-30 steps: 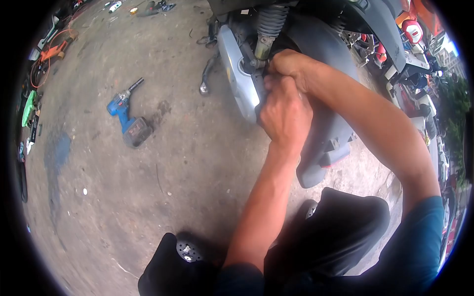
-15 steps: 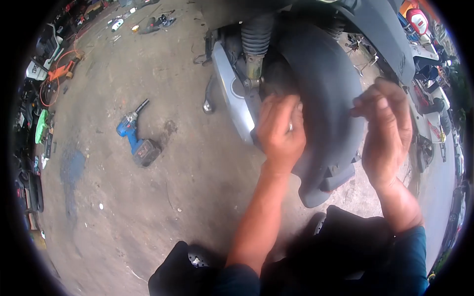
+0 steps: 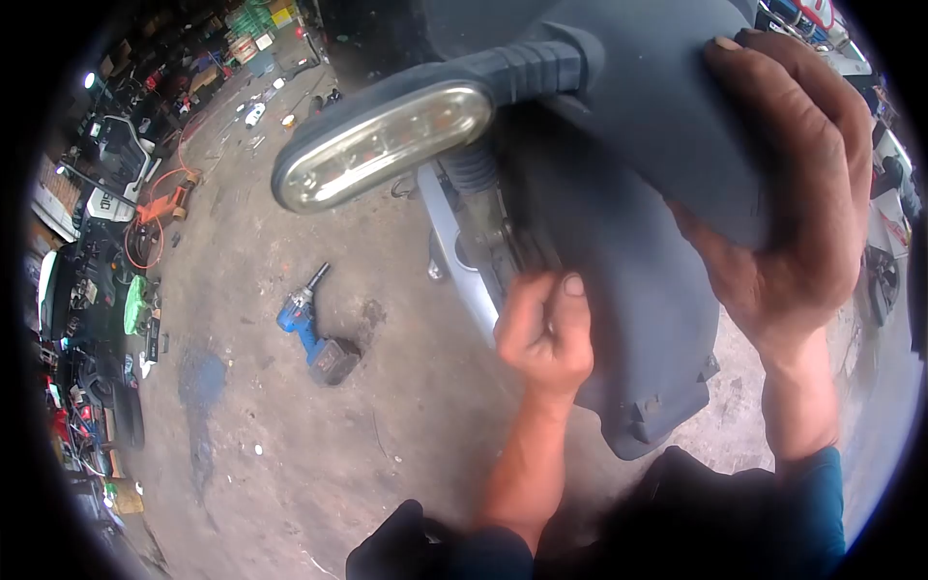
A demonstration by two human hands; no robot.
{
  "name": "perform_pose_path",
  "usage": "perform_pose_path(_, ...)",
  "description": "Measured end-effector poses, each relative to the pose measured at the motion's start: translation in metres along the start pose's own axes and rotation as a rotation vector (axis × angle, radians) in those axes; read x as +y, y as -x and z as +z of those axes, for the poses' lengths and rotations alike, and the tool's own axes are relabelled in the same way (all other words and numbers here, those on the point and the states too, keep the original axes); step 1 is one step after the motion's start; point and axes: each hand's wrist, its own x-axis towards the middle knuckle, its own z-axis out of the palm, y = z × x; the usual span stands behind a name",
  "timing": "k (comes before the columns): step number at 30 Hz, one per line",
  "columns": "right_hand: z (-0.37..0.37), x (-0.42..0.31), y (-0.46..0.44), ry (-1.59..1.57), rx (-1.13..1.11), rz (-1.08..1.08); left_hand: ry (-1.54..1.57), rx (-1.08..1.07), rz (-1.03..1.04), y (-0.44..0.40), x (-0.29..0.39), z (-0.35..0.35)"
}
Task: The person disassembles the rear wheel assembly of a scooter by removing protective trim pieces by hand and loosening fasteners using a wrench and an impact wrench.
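rear fender (image 3: 638, 309): big dark curved piece in the middle of the view, so i'm using it as the reference for everything else.
left hand (image 3: 548, 333): at the fender's left edge, touching or just in front, can't tell which. fingers curled into a loose fist, thumb up; no clue from this angle if anything's pinched inside.
right hand (image 3: 802, 184): up and to the right of the fender, gripping the dark tail panel (image 3: 648, 126), fingers over its right side, thumb at its lower edge.
tail panel spot: above the fender, covering its top from this angle.
indicator lamp (image 3: 387, 147): up and left of the fender, on a ribbed stalk off the panel, clear lens showing.
silver cover (image 3: 471, 295): long narrow bit, left of the fender.
blue impact wrench (image 3: 314, 333): lying on the floor (image 3: 319, 435), well apart from the fender, to its left.
orange tool (image 3: 166, 205): way left of the fender, orange hose looping by it.
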Motion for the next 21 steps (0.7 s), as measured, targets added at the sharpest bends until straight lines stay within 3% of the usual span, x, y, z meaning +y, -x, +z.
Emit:
perform_pose_path(5,0.01,0.013,0.003,-0.023,0.022,-0.043,0.022,0.148,-0.258,0.007,0.007,0.006)
perform_pose_path(14,0.001,0.01,0.02,-0.188,0.043,0.01,0.12,0.267,-0.394,0.004,0.017,0.014)
perform_pose_path(17,0.004,0.015,0.031,-0.236,0.088,-0.008,-0.04,0.372,-0.333,-0.007,0.021,0.028)
perform_pose_path(21,0.01,0.015,0.043,-0.292,0.149,-0.033,-0.098,0.356,-0.302,-0.006,0.019,0.032)
